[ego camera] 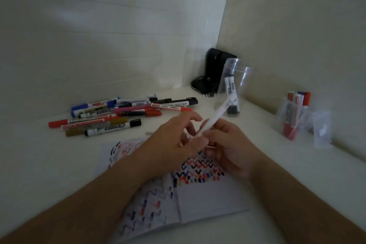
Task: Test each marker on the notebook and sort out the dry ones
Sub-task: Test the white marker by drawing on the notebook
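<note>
Over the open notebook (208, 202) both hands meet on one white marker (213, 120), blurred with motion. The marker slants up and away to the right, its far end crossing in front of the clear jar (240, 77) without visibly touching it. The lower end sits among the fingertips: the right hand (227, 144) has its fingers curled round the barrel, gripping it, while the left hand (174, 138) reaches in from the other side, thumb and forefinger apparently pinching at the low end (whether on a cap or the bare tip is lost in the blur), its other fingers spread loosely above.

A marker like this looks light, stiff and smooth-sided, so it should take little force to hold, though the plastic may slip if pinched only at the very end. The better hold is likely mid-barrel, as the right hand has it, leaving the end free for the other hand to work a cap.

The page is already crowded with red, black and blue zigzags. Untested markers, presumably, lie in a pile (122, 113) well apart to the left; the jar holds black-capped ones, and a bag (295, 117) at far right holds red and blue ones
</note>
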